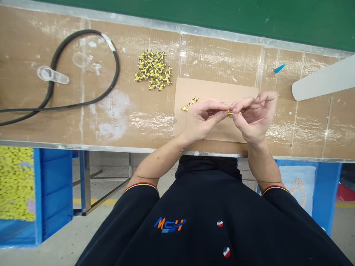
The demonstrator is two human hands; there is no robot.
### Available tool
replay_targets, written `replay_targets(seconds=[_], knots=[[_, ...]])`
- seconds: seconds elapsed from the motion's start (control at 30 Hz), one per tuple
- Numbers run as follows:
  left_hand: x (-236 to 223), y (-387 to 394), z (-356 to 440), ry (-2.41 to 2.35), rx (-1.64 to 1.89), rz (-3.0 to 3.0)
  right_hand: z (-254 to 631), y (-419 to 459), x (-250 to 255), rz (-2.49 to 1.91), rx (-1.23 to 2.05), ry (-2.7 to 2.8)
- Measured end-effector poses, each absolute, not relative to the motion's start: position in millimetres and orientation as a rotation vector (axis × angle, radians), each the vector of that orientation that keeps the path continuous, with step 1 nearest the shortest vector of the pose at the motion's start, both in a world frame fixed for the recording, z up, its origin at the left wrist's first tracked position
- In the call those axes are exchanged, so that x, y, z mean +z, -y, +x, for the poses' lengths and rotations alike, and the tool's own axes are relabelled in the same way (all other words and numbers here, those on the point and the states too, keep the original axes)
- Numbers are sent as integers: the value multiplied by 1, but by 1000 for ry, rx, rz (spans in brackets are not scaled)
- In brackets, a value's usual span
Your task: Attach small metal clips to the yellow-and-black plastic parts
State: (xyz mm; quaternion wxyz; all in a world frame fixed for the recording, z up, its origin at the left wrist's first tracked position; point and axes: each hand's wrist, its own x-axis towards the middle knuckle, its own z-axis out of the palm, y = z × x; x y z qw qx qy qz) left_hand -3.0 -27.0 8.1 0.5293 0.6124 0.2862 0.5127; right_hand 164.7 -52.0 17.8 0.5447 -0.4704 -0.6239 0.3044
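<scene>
Watching through the head cam here, and both of the person's hands are raised just above the counter [149, 123], fingertips meeting in the middle. The left hand [203, 118] and right hand [256, 116] are both pinching a small yellow part [229, 113] between thumb and fingers. It's tiny and mostly covered, so I can't make out its details. The other fingers of the right hand are curled but loose, which seems to keep them clear of the fine work.

Under the hands is a cardboard sheet [216, 88], probably there as a clean work patch, with a couple more yellow parts [192, 101] lying at its left end. Just beyond it, a loose pile of yellow parts [153, 70] sits on the counter, handy for reaching over.

Farther left there's a black cable [83, 32] with a white-taped section, looped well out of the way, plus a clear plastic piece [52, 74]. To the right are a small blue piece [279, 68] and a pale paddle-shaped board [323, 79]. Down by the floor, a blue crate [54, 192] sits beside a mass of yellow parts [16, 184] — bulk stock, I'd guess.
</scene>
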Motion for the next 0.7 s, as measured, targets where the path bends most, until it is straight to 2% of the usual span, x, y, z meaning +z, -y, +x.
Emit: replay_targets(seconds=[0.43,0.7], knots=[[7,25,-3,-585,1356,1472,163,48,11,-904,833,1358],[6,25,-2,-613,1417,1570,159,49,15,-940,803,1357]])
